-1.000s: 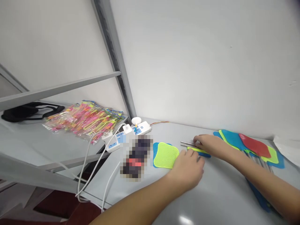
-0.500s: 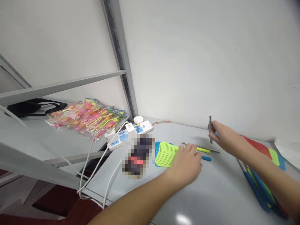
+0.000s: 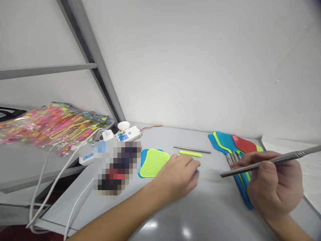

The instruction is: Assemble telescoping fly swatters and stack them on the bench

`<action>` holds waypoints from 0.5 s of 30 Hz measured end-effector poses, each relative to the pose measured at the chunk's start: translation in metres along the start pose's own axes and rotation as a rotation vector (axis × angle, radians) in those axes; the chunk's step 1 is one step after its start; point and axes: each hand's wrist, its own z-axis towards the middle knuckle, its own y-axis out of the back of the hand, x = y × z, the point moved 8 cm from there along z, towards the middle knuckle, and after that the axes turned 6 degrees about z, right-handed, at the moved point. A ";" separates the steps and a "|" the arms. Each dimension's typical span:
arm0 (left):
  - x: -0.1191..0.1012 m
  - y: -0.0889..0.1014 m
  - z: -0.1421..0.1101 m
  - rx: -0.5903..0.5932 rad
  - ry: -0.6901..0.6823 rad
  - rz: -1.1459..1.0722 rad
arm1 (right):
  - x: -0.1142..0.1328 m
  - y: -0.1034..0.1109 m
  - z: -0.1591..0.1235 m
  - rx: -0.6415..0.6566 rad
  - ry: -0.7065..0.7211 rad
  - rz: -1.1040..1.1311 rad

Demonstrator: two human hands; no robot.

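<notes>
My right hand (image 3: 276, 187) grips a metal rod (image 3: 245, 170) between thumb and fingers, raised above the table. My left hand (image 3: 179, 175) rests low over the table with its fingers curled around a blue handle (image 3: 197, 171), of which only a bit shows. Beside its wrist lie a lime-green perforated fly swatter head (image 3: 154, 163) and a blue swatter head (image 3: 143, 157) partly beneath it. Just beyond my left fingers are a lime-green handle (image 3: 190, 154) and another metal rod (image 3: 192, 149). Several fly swatters, including a red one (image 3: 245, 144), lie bundled behind my right hand.
A white power strip (image 3: 134, 134) with plugs and white cables (image 3: 47, 180) lies at the table's left. Near it is a pixelated object (image 3: 117, 169). Colourful bagged items (image 3: 60, 124) lie on a shelf. White plastic sheeting (image 3: 281, 147) is at right.
My right hand has come closer to me with the metal rod, which has swung from upright to nearly level. My left hand stays by the swatter heads. The view has turned right.
</notes>
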 end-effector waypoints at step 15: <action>-0.004 -0.023 0.001 0.111 0.067 -0.335 | 0.012 -0.020 -0.024 0.165 0.000 0.164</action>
